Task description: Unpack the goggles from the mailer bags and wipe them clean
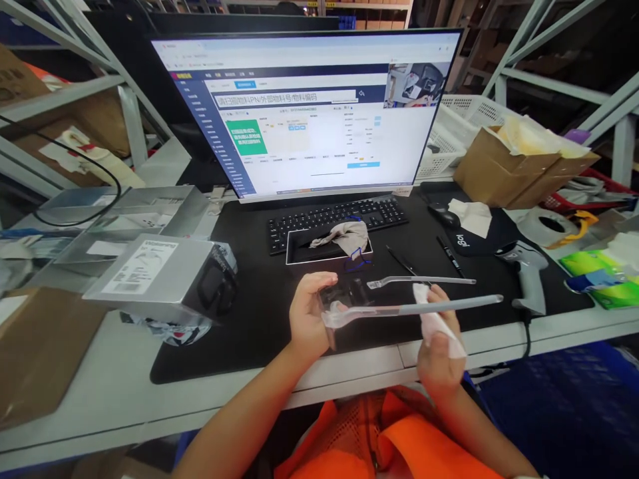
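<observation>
My left hand is closed around the front of a pair of glasses with dark lenses and clear grey arms. Both arms are unfolded and point right, one nearer me than the other. In my right hand, a white tissue is pinched between thumb and fingers, right by the nearer arm. Whether the tissue presses on that arm is hard to see. Beyond the glasses lies an open black box with a white rim, holding a crumpled grey cloth and a blue cord.
Behind the box are a keyboard and a large monitor. On the right lie a mouse, a pen, a barcode scanner and a tape roll. A labelled grey box stands at left.
</observation>
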{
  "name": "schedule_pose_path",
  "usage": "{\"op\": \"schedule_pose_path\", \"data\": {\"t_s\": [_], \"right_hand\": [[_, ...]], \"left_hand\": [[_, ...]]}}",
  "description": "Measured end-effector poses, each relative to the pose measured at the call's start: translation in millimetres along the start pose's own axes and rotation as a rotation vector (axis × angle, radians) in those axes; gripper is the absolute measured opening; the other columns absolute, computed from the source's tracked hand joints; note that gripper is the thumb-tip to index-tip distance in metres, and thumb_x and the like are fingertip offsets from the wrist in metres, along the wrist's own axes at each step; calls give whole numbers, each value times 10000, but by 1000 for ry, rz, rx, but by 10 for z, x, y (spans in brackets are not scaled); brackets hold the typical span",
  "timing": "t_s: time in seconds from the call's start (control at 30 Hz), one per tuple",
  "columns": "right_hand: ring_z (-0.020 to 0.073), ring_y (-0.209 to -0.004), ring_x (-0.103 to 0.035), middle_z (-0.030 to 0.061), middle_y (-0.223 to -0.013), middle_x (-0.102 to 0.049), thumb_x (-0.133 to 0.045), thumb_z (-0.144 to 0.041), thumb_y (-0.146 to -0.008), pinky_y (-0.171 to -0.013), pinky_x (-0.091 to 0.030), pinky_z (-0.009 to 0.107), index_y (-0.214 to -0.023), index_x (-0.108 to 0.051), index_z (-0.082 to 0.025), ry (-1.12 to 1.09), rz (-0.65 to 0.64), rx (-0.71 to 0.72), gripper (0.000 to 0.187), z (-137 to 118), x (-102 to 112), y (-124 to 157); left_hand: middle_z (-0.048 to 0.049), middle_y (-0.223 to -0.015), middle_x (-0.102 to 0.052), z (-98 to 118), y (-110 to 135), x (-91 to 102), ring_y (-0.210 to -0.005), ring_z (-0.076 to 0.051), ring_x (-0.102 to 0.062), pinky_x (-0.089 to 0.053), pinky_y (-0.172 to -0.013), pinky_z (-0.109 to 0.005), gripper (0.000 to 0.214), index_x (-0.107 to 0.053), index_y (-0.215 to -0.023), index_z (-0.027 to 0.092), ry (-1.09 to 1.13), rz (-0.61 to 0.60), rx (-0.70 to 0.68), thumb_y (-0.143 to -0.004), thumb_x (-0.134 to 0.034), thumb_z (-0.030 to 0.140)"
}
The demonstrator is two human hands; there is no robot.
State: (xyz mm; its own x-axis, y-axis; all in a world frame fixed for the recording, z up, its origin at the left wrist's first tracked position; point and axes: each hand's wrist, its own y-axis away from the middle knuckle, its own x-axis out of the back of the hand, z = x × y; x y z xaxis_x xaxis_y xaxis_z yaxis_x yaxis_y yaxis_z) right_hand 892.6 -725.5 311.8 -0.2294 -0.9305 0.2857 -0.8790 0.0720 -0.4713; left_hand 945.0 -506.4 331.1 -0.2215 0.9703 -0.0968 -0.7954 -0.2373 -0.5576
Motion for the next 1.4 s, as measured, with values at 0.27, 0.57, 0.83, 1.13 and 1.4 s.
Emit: {"op": "schedule_pose_path", "data": {"t_s": [0.27, 0.57, 0.83, 1.13, 1.4], "right_hand": [[434, -1526, 15, 86, -1662, -194, -457, -203, -970, -1113, -206, 778, -1553, -325, -338, 468, -351, 279, 613, -157, -321, -256], [483, -1507, 37, 63, -1677, -119, -518, 50, -711, -1032, -182, 857, -1510, -419, -362, 713, -572, 370, 905, 33, -156, -348], [383, -1524, -101, 57, -1647, -239, -509, -45, -853, -1128, -181, 754, -1446, -514, -364, 429, -524, 387, 674, 279, 151, -254], [296, -1080, -712, 125, -1122, -752, -458, -477, -999, -998, -561, 497, -1197, -708, -212, -439, 133, -430, 414, 277, 259, 162], [303, -1012, -730, 107, -972, -783, -730, -461, -816, -991, -551, 514, -987, -744, -182, -668, 315, -671, 327, 346, 422, -88]], "left_hand": [[-66, -966, -682, 145, 26, -43, -944, -234, -654, -524, -851, -380, 340, -696, -990, 229, -47, -5, 0, -723, -843, 380], [-49, -940, -644, 98, 59, -6, -900, -201, -609, -473, -839, -326, 314, -672, -937, 206, -12, -3, 313, -716, -840, 353], [-55, -933, -660, 134, 51, -44, -900, -215, -623, -483, -842, -344, 342, -691, -916, 206, 28, -52, 311, -667, -875, 352], [-70, -1046, -674, -31, 88, -2, -1023, -220, -639, -505, -953, -375, 383, -688, -1100, 244, 58, -7, 67, -765, -814, 382], [-63, -1078, -687, -30, 81, 51, -1048, -217, -646, -482, -1021, -380, 392, -690, -1125, 274, 124, 19, 199, -791, -779, 458]]}}
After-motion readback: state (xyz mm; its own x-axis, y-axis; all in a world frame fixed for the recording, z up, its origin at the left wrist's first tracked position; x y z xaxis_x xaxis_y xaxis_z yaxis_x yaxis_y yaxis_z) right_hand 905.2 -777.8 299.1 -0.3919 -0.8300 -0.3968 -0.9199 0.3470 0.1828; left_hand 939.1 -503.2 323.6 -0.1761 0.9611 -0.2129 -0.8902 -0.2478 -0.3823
